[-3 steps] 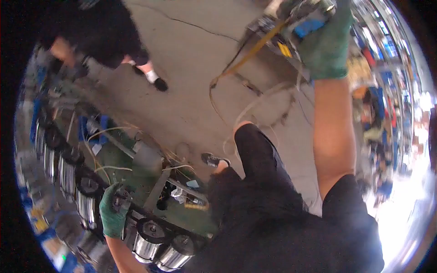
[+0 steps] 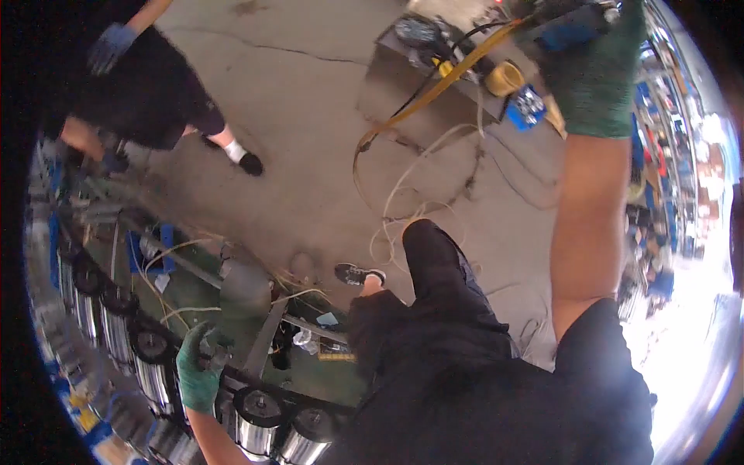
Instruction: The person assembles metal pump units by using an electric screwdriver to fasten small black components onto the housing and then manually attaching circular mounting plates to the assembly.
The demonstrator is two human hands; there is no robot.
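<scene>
My left hand (image 2: 199,372), in a green glove, is at the lower left beside a row of shiny metal rollers (image 2: 257,426). Its fingers curl round a small dark metal part (image 2: 217,356), whose exact kind is blurred. On a raised arm at the upper right, my right hand (image 2: 595,89), gloved in green too, is closed on a dark tool with a blue body (image 2: 572,34), partly hidden by the glove and the frame edge. From near the tool a yellow hose (image 2: 442,81) slopes down to the floor.
Another person (image 2: 147,89) stands at the upper left. A grey box-like stand (image 2: 387,81) carries a yellow tape roll (image 2: 505,78) and a blue tray of small metal parts (image 2: 527,108). Pale tubing (image 2: 418,167) loops across the floor near my leg.
My right hand has shifted right with the tool, uncovering the tape roll and blue tray. My left hand keeps its place by the rollers. The other person's gloved hand now shows.
</scene>
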